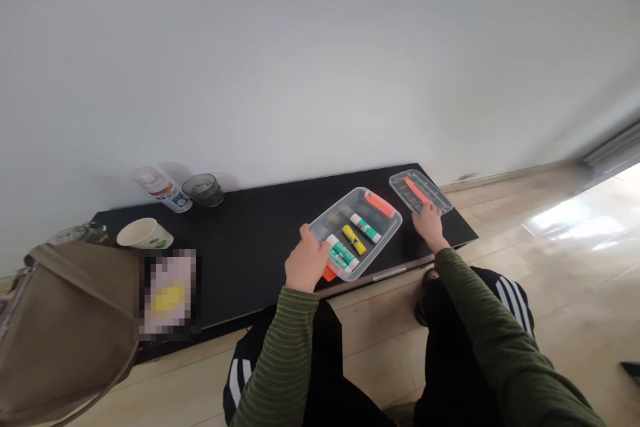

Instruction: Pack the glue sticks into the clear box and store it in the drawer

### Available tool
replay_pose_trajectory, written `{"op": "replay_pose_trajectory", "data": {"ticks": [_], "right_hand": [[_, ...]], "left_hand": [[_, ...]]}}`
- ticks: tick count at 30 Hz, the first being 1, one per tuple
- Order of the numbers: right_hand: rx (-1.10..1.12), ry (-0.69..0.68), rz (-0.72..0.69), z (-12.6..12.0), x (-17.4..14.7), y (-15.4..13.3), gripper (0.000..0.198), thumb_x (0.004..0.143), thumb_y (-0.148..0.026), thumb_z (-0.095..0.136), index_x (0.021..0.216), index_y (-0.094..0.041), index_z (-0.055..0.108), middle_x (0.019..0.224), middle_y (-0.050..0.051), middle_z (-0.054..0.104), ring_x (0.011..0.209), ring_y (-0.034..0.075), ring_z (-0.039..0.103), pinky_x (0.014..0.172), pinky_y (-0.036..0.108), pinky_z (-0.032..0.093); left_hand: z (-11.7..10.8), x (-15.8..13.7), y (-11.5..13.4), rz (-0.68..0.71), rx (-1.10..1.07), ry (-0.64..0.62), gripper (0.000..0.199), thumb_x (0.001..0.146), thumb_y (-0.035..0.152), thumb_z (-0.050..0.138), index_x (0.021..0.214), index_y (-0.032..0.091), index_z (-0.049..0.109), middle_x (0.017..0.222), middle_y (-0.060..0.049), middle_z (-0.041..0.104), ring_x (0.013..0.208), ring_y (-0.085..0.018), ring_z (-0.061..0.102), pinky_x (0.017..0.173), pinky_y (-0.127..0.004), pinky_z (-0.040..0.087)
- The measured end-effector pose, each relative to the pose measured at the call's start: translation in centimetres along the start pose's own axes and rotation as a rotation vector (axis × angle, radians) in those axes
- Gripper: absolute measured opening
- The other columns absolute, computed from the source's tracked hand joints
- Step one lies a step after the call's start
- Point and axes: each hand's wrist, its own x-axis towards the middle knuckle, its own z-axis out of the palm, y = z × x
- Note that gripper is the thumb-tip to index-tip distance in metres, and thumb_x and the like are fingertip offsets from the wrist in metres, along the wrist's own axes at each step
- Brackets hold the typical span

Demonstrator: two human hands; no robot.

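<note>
A clear plastic box (pixel 389 231) with orange clips sits on the black table. My left hand (pixel 308 260) grips its left edge, fingers closed over the rim. Inside the box lie a yellow glue stick (pixel 354 240) and green-and-white glue sticks (pixel 365 228). To the right, the clear box lid (pixel 436 195), with an orange handle (pixel 417 190) across it, lies by the table's far right edge. My right hand (pixel 429 225) is closed at the near end of that handle; its fingertips are partly hidden.
Along the left of the black table (pixel 250 247) stand a spray can (pixel 163 189), a dark glass (pixel 203 190) and a paper cup (pixel 144 233). A brown bag (pixel 80 320) covers the left end, beside a blurred-out item (pixel 170 290). A grey wall (pixel 310 67) rises behind.
</note>
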Motion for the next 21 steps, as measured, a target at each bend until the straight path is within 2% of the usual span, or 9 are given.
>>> {"op": "replay_pose_trajectory", "data": {"ticks": [2,4,7,10,13,16,19,21], "right_hand": [[-0.07,-0.071,0.039,1.1,-0.3,1.8,0.034,0.084,-0.024,0.056,0.116,-0.012,0.06,0.125,0.022,0.056,0.119,0.034,0.047,0.096,0.045,0.039],[-0.095,-0.08,0.045,1.6,-0.8,2.6,0.026,0.084,-0.024,0.056,0.108,-0.017,0.063,0.125,0.019,0.057,0.12,0.034,0.045,0.094,0.046,0.04],[-0.088,-0.049,0.012,1.5,-1.0,2.5,0.016,0.086,-0.023,0.052,0.095,-0.019,0.065,0.121,0.017,0.059,0.12,0.034,0.044,0.094,0.048,0.04],[0.006,0.055,-0.072,0.4,-0.6,1.6,0.017,0.088,-0.022,0.048,0.094,-0.018,0.063,0.116,0.016,0.063,0.118,0.032,0.047,0.097,0.047,0.038],[0.208,0.219,-0.117,-1.8,-0.2,0.3,0.021,0.092,-0.026,0.044,0.103,-0.017,0.06,0.109,0.015,0.066,0.106,0.027,0.056,0.094,0.043,0.042],[0.434,0.383,-0.149,-5.2,-0.1,-1.6,0.027,0.096,-0.04,0.046,0.105,-0.017,0.058,0.101,0.011,0.067,0.093,0.023,0.063,0.085,0.038,0.048],[0.705,0.56,-0.208,-9.4,0.2,-3.8,0.033,0.097,-0.05,0.047,0.105,-0.019,0.056,0.094,0.006,0.067,0.084,0.018,0.067,0.079,0.034,0.052],[0.925,0.644,-0.203,-11.8,0.9,-5.0,0.037,0.098,-0.055,0.044,0.105,-0.02,0.054,0.086,0.002,0.066,0.072,0.015,0.068,0.069,0.031,0.055]], "left_hand": [[0.0,0.1,0.1,0.004,-0.004,0.004,0.061,0.091,0.038,0.041,0.147,0.018,0.026,0.123,-0.021,0.067,0.108,-0.038,0.066,0.083,-0.043,0.047],[0.1,0.3,0.1,0.013,-0.012,0.012,0.062,0.091,0.037,0.042,0.148,0.019,0.025,0.126,-0.021,0.066,0.109,-0.038,0.066,0.084,-0.044,0.047],[0.2,0.6,0.1,0.019,-0.021,0.022,0.065,0.092,0.037,0.041,0.152,0.018,0.023,0.131,-0.021,0.063,0.112,-0.037,0.065,0.086,-0.043,0.047],[0.2,0.8,0.2,0.017,-0.029,0.019,0.069,0.093,0.036,0.04,0.155,0.018,0.018,0.136,-0.022,0.06,0.116,-0.036,0.063,0.088,-0.043,0.046],[0.1,0.9,0.5,0.026,-0.054,0.019,0.072,0.093,0.037,0.04,0.157,0.017,0.015,0.142,-0.021,0.054,0.121,-0.037,0.059,0.091,-0.043,0.046],[0.0,0.9,0.7,0.04,-0.089,0.026,0.074,0.093,0.037,0.039,0.159,0.017,0.012,0.148,-0.021,0.047,0.126,-0.037,0.055,0.093,-0.042,0.046],[0.3,1.3,0.5,0.046,-0.124,0.041,0.075,0.093,0.036,0.039,0.159,0.017,0.01,0.145,-0.021,0.048,0.126,-0.036,0.055,0.093,-0.039,0.046],[0.7,1.9,0.2,0.062,-0.165,0.053,0.077,0.093,0.035,0.04,0.16,0.018,0.007,0.14,-0.019,0.051,0.125,-0.033,0.057,0.093,-0.037,0.046]]}}
